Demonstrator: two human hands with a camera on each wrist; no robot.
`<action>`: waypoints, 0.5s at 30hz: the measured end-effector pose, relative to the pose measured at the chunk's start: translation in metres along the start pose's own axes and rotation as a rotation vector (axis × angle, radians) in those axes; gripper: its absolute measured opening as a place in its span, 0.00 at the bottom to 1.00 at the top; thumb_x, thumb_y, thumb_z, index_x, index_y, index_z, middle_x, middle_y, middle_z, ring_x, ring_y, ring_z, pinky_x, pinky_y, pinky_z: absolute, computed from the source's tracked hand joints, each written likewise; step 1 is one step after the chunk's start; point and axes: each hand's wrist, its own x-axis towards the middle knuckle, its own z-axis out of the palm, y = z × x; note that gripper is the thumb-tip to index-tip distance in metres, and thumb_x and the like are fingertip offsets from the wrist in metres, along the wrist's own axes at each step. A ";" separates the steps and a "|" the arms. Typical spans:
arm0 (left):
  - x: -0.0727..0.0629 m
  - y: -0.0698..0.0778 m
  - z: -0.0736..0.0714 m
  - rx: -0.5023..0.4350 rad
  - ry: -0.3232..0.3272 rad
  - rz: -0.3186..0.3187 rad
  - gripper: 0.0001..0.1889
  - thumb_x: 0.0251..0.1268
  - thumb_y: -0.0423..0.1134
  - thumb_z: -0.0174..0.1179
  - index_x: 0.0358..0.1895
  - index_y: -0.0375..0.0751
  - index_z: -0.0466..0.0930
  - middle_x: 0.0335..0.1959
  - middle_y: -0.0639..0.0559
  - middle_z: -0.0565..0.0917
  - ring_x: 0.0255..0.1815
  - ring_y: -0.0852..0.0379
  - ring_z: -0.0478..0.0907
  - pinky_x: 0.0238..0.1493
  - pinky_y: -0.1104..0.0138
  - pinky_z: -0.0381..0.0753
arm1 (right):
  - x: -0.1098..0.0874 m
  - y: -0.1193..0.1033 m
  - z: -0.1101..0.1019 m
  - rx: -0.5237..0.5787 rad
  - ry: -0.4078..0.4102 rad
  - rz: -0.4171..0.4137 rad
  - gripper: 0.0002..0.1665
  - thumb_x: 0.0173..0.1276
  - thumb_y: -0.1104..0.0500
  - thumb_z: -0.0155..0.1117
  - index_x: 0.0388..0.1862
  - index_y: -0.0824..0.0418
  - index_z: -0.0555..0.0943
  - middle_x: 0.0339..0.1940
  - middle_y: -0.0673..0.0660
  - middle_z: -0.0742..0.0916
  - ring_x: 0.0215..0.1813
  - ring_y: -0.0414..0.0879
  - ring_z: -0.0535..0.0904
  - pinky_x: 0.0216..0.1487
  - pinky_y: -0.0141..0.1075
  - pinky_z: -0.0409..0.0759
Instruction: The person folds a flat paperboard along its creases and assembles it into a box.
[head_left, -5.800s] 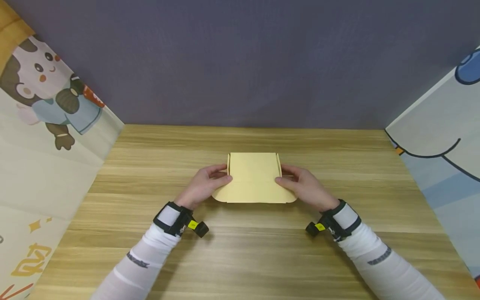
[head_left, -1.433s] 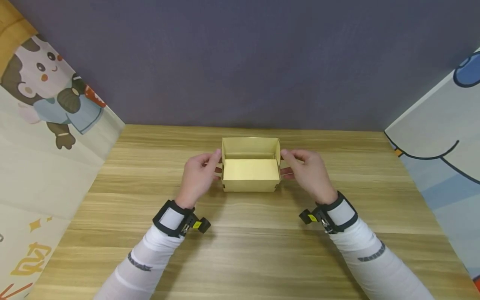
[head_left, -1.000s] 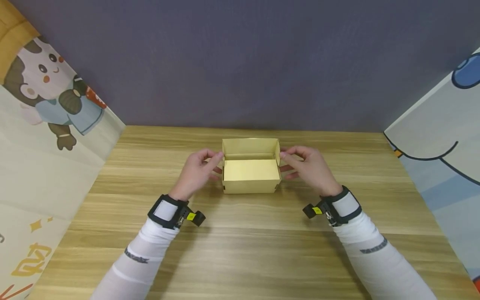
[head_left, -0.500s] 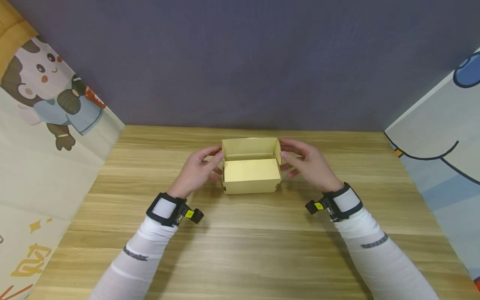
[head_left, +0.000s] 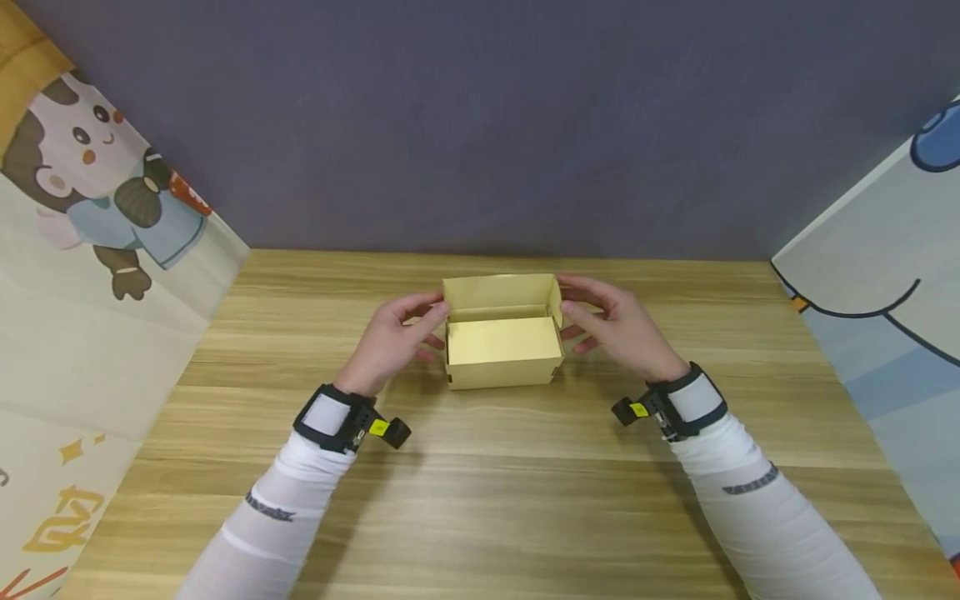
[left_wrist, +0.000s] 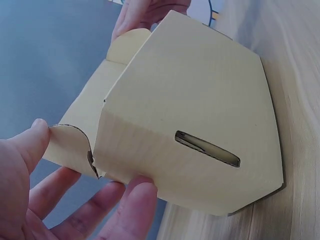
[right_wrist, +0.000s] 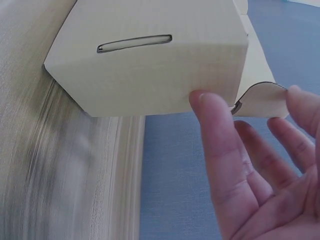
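A small pale-yellow cardboard box [head_left: 504, 342] stands on the table between both hands. Its back panel is raised, with a rounded flap at each end, and a flat panel covers the front part. My left hand [head_left: 386, 342] is at the left end. In the left wrist view its thumb touches the edge of the rounded flap [left_wrist: 70, 145], with fingers behind it and one fingertip against the box's slotted side. My right hand [head_left: 618, 333] mirrors this: in the right wrist view the thumb meets the other flap [right_wrist: 265, 97] and a finger presses on the slotted side [right_wrist: 150, 75].
The wood-grain table [head_left: 495, 483] runs back to a dark grey-blue wall [head_left: 510, 125]. Cartoon-printed panels [head_left: 90, 333] flank it on the left and right. A wrist camera [head_left: 393, 432] sticks out inward from the left wrist strap, another [head_left: 624, 411] from the right.
Several seconds ago a wide panel with rounded corners faced me; now the box shows a raised back panel. Lately the hands have shifted outward and the right fingers have reached farther behind the box.
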 end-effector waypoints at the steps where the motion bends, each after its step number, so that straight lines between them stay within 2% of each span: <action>1: 0.000 0.000 0.000 -0.002 -0.001 -0.002 0.31 0.61 0.60 0.61 0.65 0.51 0.73 0.55 0.46 0.77 0.39 0.44 0.84 0.45 0.44 0.83 | 0.000 0.000 0.000 0.000 0.001 -0.001 0.29 0.70 0.46 0.60 0.69 0.41 0.69 0.63 0.53 0.79 0.46 0.61 0.85 0.35 0.47 0.86; 10: -0.003 0.000 -0.005 -0.015 -0.065 -0.009 0.31 0.63 0.57 0.61 0.67 0.51 0.70 0.58 0.49 0.77 0.44 0.43 0.83 0.47 0.41 0.80 | -0.002 -0.002 0.000 0.004 -0.007 -0.007 0.29 0.70 0.48 0.61 0.69 0.42 0.69 0.64 0.53 0.78 0.46 0.60 0.85 0.35 0.47 0.86; 15: -0.004 0.000 -0.007 -0.011 -0.097 0.018 0.30 0.66 0.53 0.60 0.69 0.48 0.69 0.59 0.47 0.76 0.45 0.41 0.82 0.47 0.42 0.81 | -0.002 -0.002 -0.001 0.008 -0.021 -0.020 0.29 0.70 0.51 0.61 0.69 0.45 0.68 0.65 0.54 0.77 0.45 0.58 0.86 0.35 0.49 0.86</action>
